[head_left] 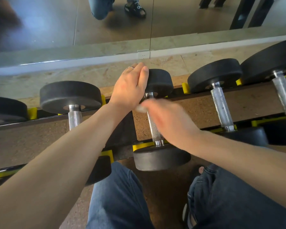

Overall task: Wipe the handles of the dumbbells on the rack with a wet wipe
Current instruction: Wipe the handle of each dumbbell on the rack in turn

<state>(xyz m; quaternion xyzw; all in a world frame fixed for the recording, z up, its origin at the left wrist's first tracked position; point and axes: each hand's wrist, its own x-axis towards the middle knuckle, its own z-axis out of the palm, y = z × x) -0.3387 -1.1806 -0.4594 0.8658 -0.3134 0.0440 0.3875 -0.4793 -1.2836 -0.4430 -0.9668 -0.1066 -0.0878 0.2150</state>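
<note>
Several black dumbbells with chrome knurled handles lie across a low rack with yellow cradles. My left hand grips the far head of the middle dumbbell. My right hand, blurred by motion, is wrapped over the upper part of that dumbbell's handle with a white wet wipe showing at its fingertips. The lower part of the handle and the near head are visible below my hand.
Neighbouring dumbbells lie to the left and to the right, with another at the far right. A mirror runs along the wall behind the rack. My knees in jeans are close to the rack's front rail.
</note>
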